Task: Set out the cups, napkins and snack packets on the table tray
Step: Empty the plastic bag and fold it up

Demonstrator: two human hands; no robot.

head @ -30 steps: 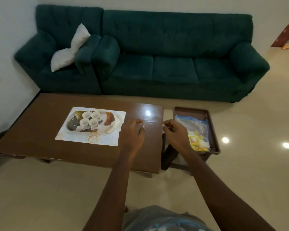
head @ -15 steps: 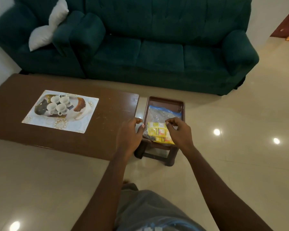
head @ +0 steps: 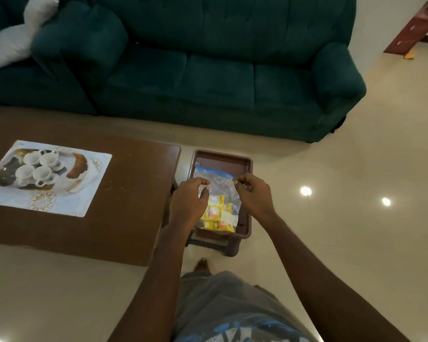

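Four white ceramic cups (head: 38, 167) are already standing on the patterned tray (head: 94, 166) toward the counter's left end. The clear zip bag of yellow snack packets (head: 218, 201) is being pinched at its top corners by the left hand (head: 189, 201) and right hand (head: 253, 197), both closed on it, inside the brown plastic bin (head: 223, 159) off the counter's right edge. Packets are not yet being set out; no napkins are being seen.

Left hand (head: 188, 201): reached forward and down, back of the hand up, fingers curled in, thumb and first finger close together in a pinch.
Right hand (head: 253, 195): reached forward beside the left one, fingers bent, fingertips (head: 235, 180) pinched together.
Arms: both bare and stretched out, hands near each other but apart.
Grip: could not tell if either pinch held anything.
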